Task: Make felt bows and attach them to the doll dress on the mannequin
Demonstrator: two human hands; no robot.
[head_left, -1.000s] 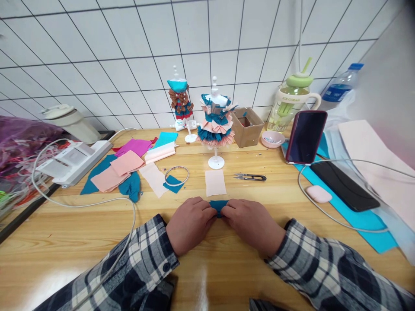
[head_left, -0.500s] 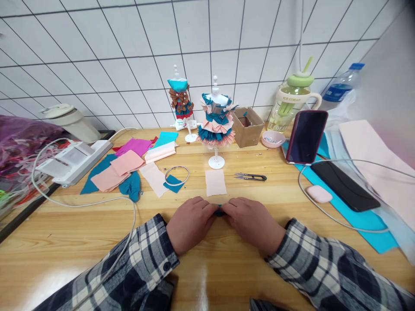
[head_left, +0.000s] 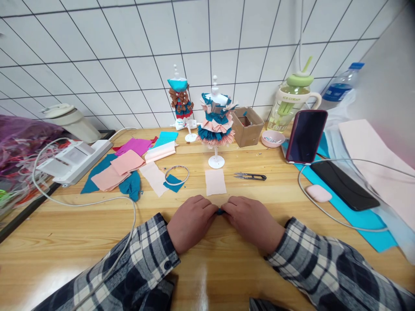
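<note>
Left hand: fingers bent, thumb and fingertips pinched on one end of a teal piece.
Right hand: curled in the same way, the piece's other end pinched.
Teal piece: held between the two hands, just on the near side of the pale pink square; only a narrow dark strip is left uncovered, so whether it is rolled or pleated cannot be told.
Pale pink square: one, thin and matt, laid flat on the smooth, wood-grained table.
Front dress form: one, white, set on a round base, dressed in crinkled teal and pink ruffles.
Rear dress form: one, dressed in bright blue, brown bows and red.
Snips: one pair, metal-bladed and slim, laid to the right of the square.
Ring: one, shiny and round, laid over a small teal scrap.
Salmon pieces: two visible, overlapped at the left.
Cardboard box: one, four-sided, uncovered at the top.
Bowl: one, pink and round, with small bits held in it.
Upright phone: one of two, propped near a flat black phone.
</note>
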